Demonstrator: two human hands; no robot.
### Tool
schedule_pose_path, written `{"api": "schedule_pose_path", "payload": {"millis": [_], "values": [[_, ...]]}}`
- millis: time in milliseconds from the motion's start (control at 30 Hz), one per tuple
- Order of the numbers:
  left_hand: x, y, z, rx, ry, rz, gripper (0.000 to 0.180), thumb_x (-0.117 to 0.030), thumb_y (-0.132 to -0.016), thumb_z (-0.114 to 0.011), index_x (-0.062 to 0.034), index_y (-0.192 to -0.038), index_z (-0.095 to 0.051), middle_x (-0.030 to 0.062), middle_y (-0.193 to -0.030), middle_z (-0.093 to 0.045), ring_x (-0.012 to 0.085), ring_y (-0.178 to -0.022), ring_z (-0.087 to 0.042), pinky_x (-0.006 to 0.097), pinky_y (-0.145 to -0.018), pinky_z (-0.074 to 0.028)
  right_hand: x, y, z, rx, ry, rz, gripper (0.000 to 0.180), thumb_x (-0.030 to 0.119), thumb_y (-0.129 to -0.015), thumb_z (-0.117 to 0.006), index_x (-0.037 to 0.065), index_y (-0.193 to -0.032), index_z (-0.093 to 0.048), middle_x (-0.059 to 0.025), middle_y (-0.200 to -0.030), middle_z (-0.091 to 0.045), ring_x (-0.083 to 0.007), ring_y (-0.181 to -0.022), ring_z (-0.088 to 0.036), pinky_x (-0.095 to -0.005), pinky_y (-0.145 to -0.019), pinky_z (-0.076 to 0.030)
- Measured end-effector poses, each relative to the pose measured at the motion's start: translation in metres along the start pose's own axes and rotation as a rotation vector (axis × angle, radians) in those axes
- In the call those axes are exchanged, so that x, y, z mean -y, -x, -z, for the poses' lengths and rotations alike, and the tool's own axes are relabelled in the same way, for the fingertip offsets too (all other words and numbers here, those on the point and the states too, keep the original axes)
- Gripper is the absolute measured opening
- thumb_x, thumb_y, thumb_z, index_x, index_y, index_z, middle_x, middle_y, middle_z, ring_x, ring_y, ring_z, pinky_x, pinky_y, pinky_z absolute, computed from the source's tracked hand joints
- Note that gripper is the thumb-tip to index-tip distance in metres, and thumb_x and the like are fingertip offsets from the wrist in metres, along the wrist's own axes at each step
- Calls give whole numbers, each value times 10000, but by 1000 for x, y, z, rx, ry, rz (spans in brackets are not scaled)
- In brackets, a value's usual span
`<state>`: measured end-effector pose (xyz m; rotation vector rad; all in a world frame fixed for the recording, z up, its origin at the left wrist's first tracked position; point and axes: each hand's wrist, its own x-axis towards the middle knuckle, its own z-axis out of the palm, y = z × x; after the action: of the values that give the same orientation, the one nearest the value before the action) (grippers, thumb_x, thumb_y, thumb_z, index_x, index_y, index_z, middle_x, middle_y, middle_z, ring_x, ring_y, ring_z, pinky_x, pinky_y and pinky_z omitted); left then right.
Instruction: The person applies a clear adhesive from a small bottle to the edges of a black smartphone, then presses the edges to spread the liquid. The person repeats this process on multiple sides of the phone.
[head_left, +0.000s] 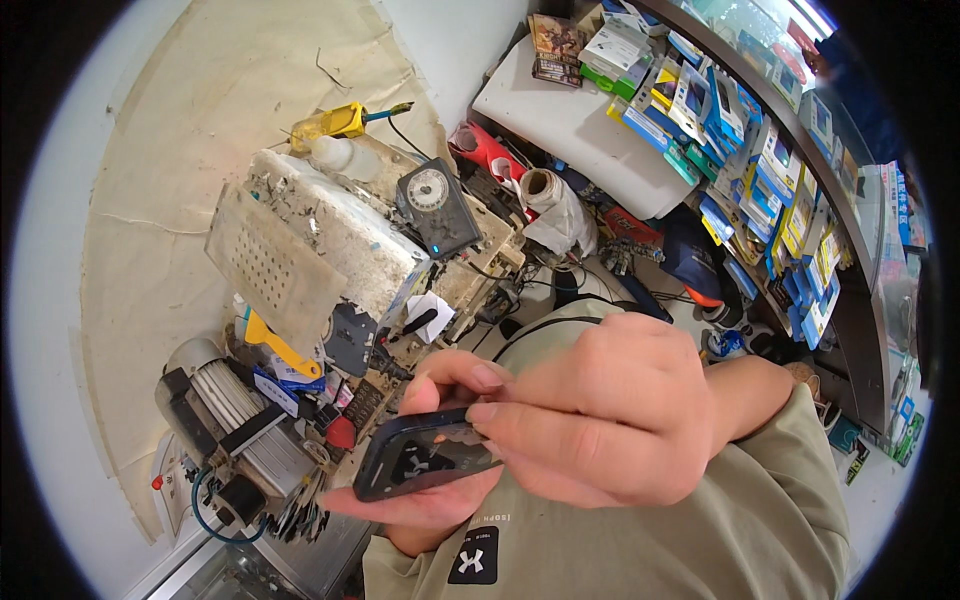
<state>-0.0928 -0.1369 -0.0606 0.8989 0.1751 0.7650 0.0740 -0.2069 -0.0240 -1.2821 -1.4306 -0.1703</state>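
A dark smartphone [415, 455] is tilted in front of my chest, its glossy face reflecting the logo of my shirt. My left hand [430, 505] supports it from below, with fingers curled round its far edge. At the phone's right-hand end, my right hand [610, 420] is closed, thumb and forefinger pinched against the edge. Whether a thin film is also between those fingertips, I cannot tell. My right hand covers that end of the phone.
Left of my hands stands a cluttered, worn bench with a perforated panel [275, 270], a black device with a round dial [430, 190], a yellow-handled tool [280, 345] and a ribbed motor [245, 420]. Boxed goods [770, 180] fill the right side, beside a white stool-like surface [580, 130].
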Motion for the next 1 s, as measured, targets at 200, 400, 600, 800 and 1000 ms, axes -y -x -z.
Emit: {"api": "schedule_pose_path", "payload": {"millis": [200,400,600,800,1000], "values": [[-5,-1,0,-19,-101,92,1340,-1107,-640,-73,-236,-1562,-505,211,-1271,-531,287,-1073,-561,430,-998,-455,4,2,1,-6,101,70,340,29,-597,-782,18,-937,-789,-57,-835,-699,-96,-548,-537,-234,-469,-292],[5,-3,-21,-164,119,-71,1368,-1123,-601,-207,-29,-1345,-555,197,-1232,-563,272,-1025,-571,420,-958,-460,0,4,-4,-35,78,110,323,28,-611,-789,9,-933,-786,-59,-839,-698,-94,-547,-529,-229,-474,-298],[4,1,-4,-47,110,59,1440,-1158,-518,-249,-93,-1454,-504,171,-1300,-531,274,-1097,-543,424,-1026,-429,0,2,-8,-45,79,131,312,27,-619,-793,4,-929,-783,-50,-824,-696,-87,-553,-533,-225,-475,-282],[5,6,1,-49,91,90,1387,-1149,-520,-313,-109,-1416,-511,174,-1307,-531,286,-1123,-544,446,-1045,-429,0,-1,-7,-30,98,145,306,58,-630,-788,5,-931,-784,-43,-824,-692,-89,-562,-533,-227,-477,-285],[0,0,-34,-364,239,67,1249,-1059,-616,-508,32,-1224,-533,149,-1185,-609,235,-1054,-568,375,-924,-473,1,0,-9,-38,101,153,281,71,-642,-786,8,-916,-779,-41,-819,-688,-92,-559,-527,-230,-476,-291]]}}
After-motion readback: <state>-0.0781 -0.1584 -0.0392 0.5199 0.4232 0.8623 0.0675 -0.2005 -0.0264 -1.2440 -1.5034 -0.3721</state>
